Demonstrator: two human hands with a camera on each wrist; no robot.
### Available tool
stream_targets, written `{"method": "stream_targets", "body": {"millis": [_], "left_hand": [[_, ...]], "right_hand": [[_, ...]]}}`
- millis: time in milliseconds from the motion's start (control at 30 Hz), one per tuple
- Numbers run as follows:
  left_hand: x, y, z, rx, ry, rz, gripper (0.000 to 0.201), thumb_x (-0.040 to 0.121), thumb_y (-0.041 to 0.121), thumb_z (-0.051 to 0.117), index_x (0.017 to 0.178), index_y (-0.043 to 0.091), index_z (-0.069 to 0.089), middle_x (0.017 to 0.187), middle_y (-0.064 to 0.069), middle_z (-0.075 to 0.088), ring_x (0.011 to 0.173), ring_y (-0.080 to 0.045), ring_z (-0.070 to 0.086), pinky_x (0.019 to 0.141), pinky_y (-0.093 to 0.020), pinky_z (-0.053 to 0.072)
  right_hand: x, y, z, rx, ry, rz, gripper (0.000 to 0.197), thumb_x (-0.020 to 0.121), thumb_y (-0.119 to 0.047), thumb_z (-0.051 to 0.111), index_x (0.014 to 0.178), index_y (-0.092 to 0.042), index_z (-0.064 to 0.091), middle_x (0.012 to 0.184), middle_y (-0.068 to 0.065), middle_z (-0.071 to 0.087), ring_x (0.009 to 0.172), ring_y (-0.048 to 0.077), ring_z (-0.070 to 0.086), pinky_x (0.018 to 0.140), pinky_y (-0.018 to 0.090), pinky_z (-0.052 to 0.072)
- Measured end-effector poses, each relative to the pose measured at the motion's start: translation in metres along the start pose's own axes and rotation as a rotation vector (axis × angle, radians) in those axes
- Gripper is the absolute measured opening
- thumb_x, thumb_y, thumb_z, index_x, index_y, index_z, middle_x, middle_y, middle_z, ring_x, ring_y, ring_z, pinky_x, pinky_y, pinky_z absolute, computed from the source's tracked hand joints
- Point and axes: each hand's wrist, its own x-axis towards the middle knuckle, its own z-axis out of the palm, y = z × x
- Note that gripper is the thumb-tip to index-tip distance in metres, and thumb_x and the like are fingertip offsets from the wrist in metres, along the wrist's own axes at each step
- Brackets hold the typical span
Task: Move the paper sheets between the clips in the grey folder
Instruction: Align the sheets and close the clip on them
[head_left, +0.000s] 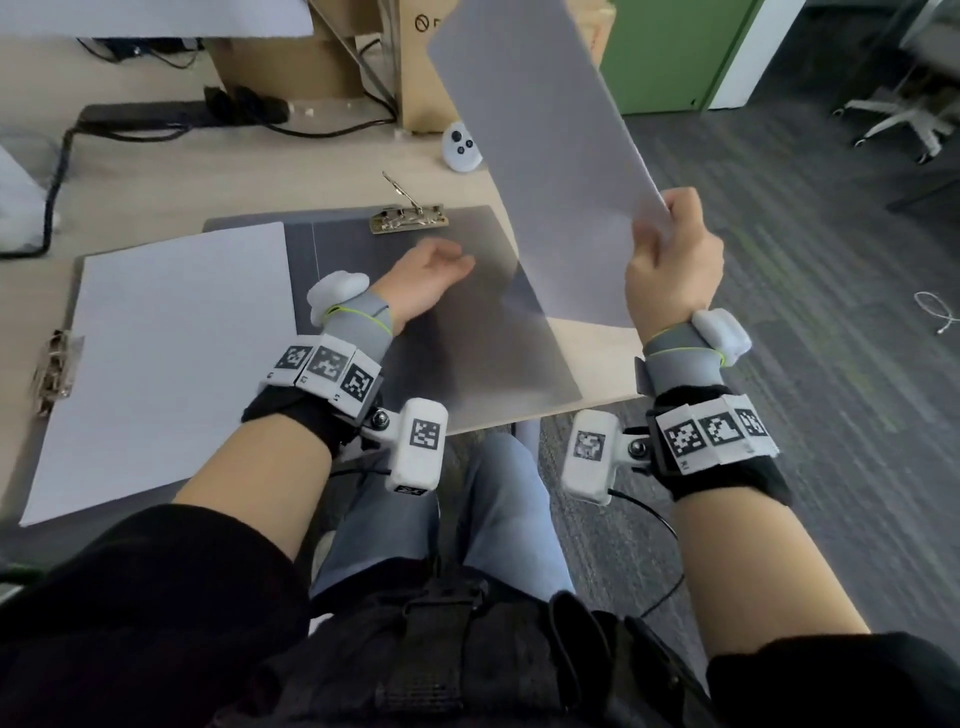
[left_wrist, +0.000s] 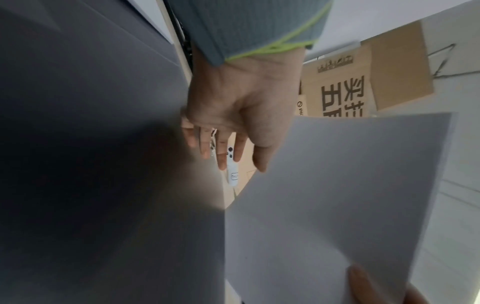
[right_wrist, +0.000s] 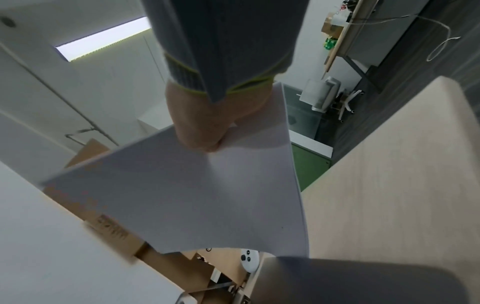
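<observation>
Above the desk's right edge, the right hand (head_left: 670, 260) pinched the lifted paper sheets (head_left: 545, 150) by their near corner, long axis tilting away. Left hand (head_left: 426, 280) lay loosely open on the grey folder (head_left: 493, 332), nearer the raised clip (head_left: 408, 215); stack on the left page (head_left: 171, 343).

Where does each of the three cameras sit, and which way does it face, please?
Head: on the head, looking down at the grey folder, both forearms and lap.
Left wrist: along the left hand, over the folder.
Right wrist: along the right hand, gripping the paper sheets.
All three share those lifted sheets.
</observation>
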Motion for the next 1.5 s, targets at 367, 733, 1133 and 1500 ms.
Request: {"method": "stream_targets", "body": {"millis": [367, 733, 1133, 1500], "left_hand": [[0.002, 0.06, -0.024, -0.397, 0.251, 0.125, 0.021, 0.083, 0.022, 0.051, 0.104, 0.022, 0.055, 0.091, 0.013, 0.05, 0.074, 0.007, 0.053, 0.079, -0.02, 0.042], [-0.02, 0.051, -0.047, -0.558, 0.403, 0.33, 0.004, 0.062, 0.014, 0.061, 0.065, 0.016, 0.059, 0.062, 0.009, 0.061, 0.073, -0.019, 0.055, 0.073, -0.028, 0.041], [-0.041, 0.047, -0.057, -0.467, 0.44, 0.319, 0.007, 0.065, 0.02, 0.058, 0.065, 0.015, 0.054, 0.072, -0.004, 0.053, 0.077, -0.019, 0.049, 0.071, -0.031, 0.04], [-0.022, -0.009, -0.083, 0.013, 0.157, -0.22, 0.011, 0.078, 0.009, 0.05, 0.068, 0.009, 0.046, 0.084, -0.015, 0.047, 0.072, -0.026, 0.044, 0.055, -0.032, 0.04]], "right_hand": [[0.005, -0.036, -0.008, 0.361, 0.05, -0.149, 0.017, 0.083, -0.007, 0.052, 0.096, 0.0, 0.058, 0.065, -0.007, 0.05, 0.06, 0.007, 0.044, 0.057, 0.022, 0.033], [-0.004, -0.035, 0.026, 0.713, -0.35, 0.214, 0.012, 0.068, -0.009, 0.065, 0.064, -0.02, 0.064, 0.06, -0.012, 0.063, 0.063, 0.008, 0.056, 0.064, 0.023, 0.047], [-0.01, -0.054, 0.025, 0.871, -0.299, 0.247, 0.012, 0.076, -0.011, 0.075, 0.072, -0.017, 0.066, 0.065, -0.01, 0.067, 0.059, 0.007, 0.062, 0.064, 0.024, 0.053], [-0.001, -0.039, 0.081, 0.489, -0.517, 0.463, 0.013, 0.075, -0.014, 0.072, 0.087, -0.012, 0.067, 0.086, 0.005, 0.065, 0.072, 0.02, 0.06, 0.07, 0.03, 0.055]]}}
